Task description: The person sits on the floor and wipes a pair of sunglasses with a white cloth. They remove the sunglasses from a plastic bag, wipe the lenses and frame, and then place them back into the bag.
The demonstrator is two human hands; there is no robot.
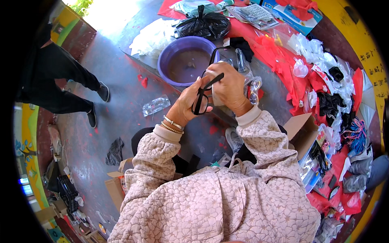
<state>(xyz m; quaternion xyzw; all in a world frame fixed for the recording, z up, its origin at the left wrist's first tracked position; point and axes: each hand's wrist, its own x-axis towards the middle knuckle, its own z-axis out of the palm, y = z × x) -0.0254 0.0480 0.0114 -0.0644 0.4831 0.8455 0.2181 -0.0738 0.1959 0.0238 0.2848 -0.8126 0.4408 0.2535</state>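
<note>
Black-framed glasses (200,106) are held up between my two hands, with both temple arms spread out and pointing away from me and to the right. My left hand (184,103), with bracelets at the wrist, pinches the frame near one lens. Closed around the other side of the frame is my right hand (230,84); its fingers cover that lens. A pale, cloth-like bit shows under the right hand, but I cannot make out what it is. Just beyond the hands stands a purple basin (161,67) with murky water in it.
A black plastic bag (204,26) and a white bag (152,38) lie behind the basin. Red sheeting (265,54) strewn with plastic bags runs along the right. Cardboard boxes (299,131) flank me. Clear packaging (156,105) lies on the floor; a person (60,83) stands at left.
</note>
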